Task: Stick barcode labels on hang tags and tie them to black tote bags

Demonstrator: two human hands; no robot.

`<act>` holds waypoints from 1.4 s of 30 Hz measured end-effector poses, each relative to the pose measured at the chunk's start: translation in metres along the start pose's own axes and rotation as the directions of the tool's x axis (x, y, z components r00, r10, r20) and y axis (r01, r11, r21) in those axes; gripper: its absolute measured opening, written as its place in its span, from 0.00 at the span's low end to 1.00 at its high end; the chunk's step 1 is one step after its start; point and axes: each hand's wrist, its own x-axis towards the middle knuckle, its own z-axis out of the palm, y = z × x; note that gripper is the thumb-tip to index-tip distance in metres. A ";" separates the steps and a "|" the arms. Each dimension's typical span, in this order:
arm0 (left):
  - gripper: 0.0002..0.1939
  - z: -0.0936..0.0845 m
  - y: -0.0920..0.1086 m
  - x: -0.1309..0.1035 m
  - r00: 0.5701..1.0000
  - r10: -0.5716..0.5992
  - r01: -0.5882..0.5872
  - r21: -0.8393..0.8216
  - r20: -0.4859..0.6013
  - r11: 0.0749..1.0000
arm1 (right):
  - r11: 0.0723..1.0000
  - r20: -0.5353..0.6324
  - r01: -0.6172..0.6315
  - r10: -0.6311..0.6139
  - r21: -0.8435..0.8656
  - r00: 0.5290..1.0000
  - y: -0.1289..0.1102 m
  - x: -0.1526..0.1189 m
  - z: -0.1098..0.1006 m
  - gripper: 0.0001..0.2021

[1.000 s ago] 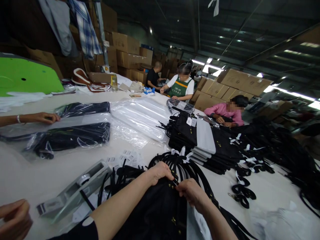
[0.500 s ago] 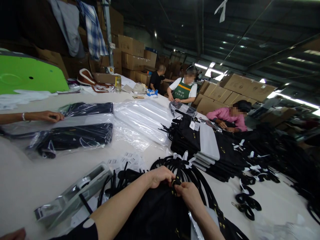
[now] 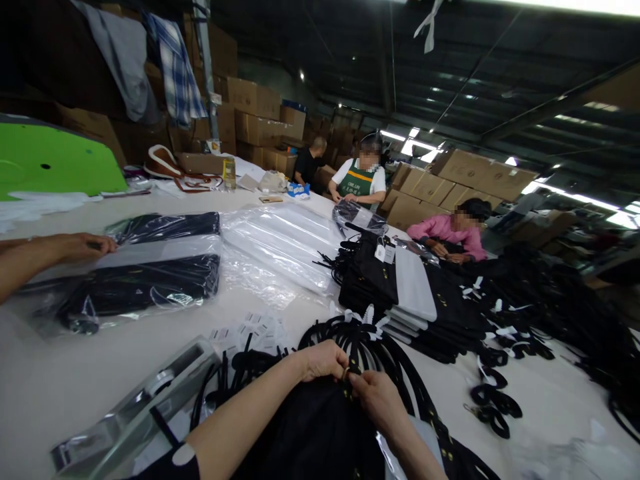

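Observation:
My left hand [image 3: 325,361] and my right hand [image 3: 375,392] meet at the top of a black bag [image 3: 310,427] at the front middle. Both hands pinch around a small brass-coloured ring or clasp [image 3: 346,375] where a black strap joins the bag. The fingers of each are closed, and the exact edge that each one grips is too small to tell. Black looped straps [image 3: 400,363] with white wrapping lie just behind and to the right. Left of my forearm is a grey tape dispenser [image 3: 150,393], with white labels [image 3: 250,331] behind it.
A neighbour's hand [image 3: 85,247] rests at plastic-wrapped black bags [image 3: 160,283] on the left. Clear plastic sleeves [image 3: 280,240] lie mid-table. Stacked black bags [image 3: 367,280] stand behind my hands. People in green [image 3: 361,181] and pink [image 3: 443,228] work farther back.
The view has shifted slightly, moving the left-hand items leftward and down. My hands remain together at the brass-coloured piece. The neighbour's forearm now reaches in at a steeper angle.

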 end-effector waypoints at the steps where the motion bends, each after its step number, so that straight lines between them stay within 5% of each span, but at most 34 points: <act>1: 0.05 -0.001 0.000 -0.001 0.999 0.016 -0.015 0.026 -0.030 1.000 | 1.000 0.016 0.001 -0.001 -0.008 1.000 -0.001 -0.002 -0.001 0.11; 12: 0.06 -0.029 0.012 -0.037 0.973 0.101 -0.050 0.236 -0.208 0.970 | 0.969 -0.066 0.189 -0.201 -0.157 0.977 -0.014 -0.010 0.003 0.01; 18: 0.06 -0.030 0.007 -0.036 0.967 0.124 -0.066 0.248 -0.225 0.967 | 0.933 -0.085 0.297 -0.319 -0.203 0.944 -0.023 -0.007 0.016 0.12; 24: 0.04 -0.030 0.006 -0.036 0.967 0.110 -0.060 0.211 -0.232 0.976 | 0.935 -0.065 0.297 -0.314 -0.194 0.947 -0.024 0.001 0.021 0.09; 34: 0.03 -0.013 0.021 -0.040 0.972 -0.004 -0.018 -0.089 -0.235 0.996 | 0.965 -0.154 0.263 -0.257 0.018 0.954 -0.017 0.002 0.021 0.07; 42: 0.06 -0.007 0.020 -0.045 0.968 -0.112 0.033 -0.325 -0.225 0.945 | 0.852 -0.054 0.130 -0.119 0.507 0.991 0.005 -0.012 0.017 0.14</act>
